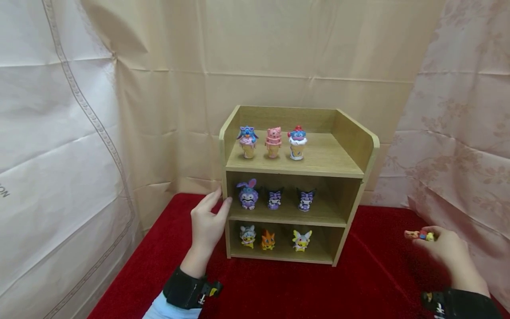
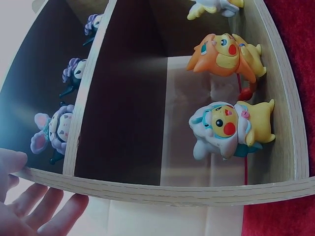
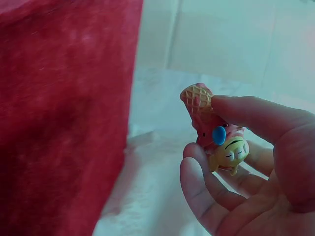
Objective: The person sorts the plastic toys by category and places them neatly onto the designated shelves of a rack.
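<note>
A small wooden shelf (image 1: 279, 218) with three levels stands on the red cloth. My left hand (image 1: 209, 221) holds its left side panel, thumb at the front edge and fingers along the outside; the thumb (image 2: 12, 161) shows over that edge in the left wrist view. Out to the right, my right hand (image 1: 452, 250) pinches an ice-cream-cone figurine (image 3: 199, 103) between thumb and fingers. The figurine is tipped upside down, waffle cone upward, with a yellow smiling head (image 3: 231, 151) at the bottom and a blue round piece on its side.
On top stand three cone figurines, among them a pink one (image 1: 273, 142). The middle level holds three purple figurines, one with rabbit ears (image 1: 248, 195); the bottom has three yellow and orange ones, including an orange-hooded one (image 1: 268, 240). Red cloth (image 1: 382, 270) surrounds the shelf, with hanging curtains (image 1: 318, 53) behind.
</note>
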Available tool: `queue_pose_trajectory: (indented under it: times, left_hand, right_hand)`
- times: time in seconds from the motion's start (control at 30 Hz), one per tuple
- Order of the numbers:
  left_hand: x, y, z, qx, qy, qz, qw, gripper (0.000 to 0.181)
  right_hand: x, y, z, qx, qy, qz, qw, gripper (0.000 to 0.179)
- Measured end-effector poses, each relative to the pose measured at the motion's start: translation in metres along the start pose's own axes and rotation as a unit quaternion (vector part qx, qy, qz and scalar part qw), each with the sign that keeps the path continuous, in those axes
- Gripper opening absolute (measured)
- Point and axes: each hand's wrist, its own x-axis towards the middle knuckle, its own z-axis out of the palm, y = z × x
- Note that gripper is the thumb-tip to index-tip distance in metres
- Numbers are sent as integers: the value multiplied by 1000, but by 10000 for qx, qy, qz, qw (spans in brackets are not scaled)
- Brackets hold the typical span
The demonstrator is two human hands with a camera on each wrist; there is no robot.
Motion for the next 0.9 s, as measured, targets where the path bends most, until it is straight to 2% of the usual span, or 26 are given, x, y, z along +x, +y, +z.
queue_pose_trajectory:
  times: [0.4, 0.53, 0.73, 0.9]
  left_hand:
    - [-1, 0, 0, 1, -16, -30, 10000, 41]
    - [-1, 0, 0, 11, -9, -24, 10000, 41]
    - [0, 0, 1, -5, 8, 21, 10000, 41]
    - [0, -1, 1, -17, 29, 56, 10000, 40]
  right_hand:
    - [-7, -39, -18, -54, 855, -650, 9942, 58]
    - [-12, -54, -24, -6, 1024, -772, 9917, 56]
    - [-19, -75, -32, -6, 1227, -889, 9885, 54]
    - [-26, -91, -38, -16, 1271, -760, 9890, 57]
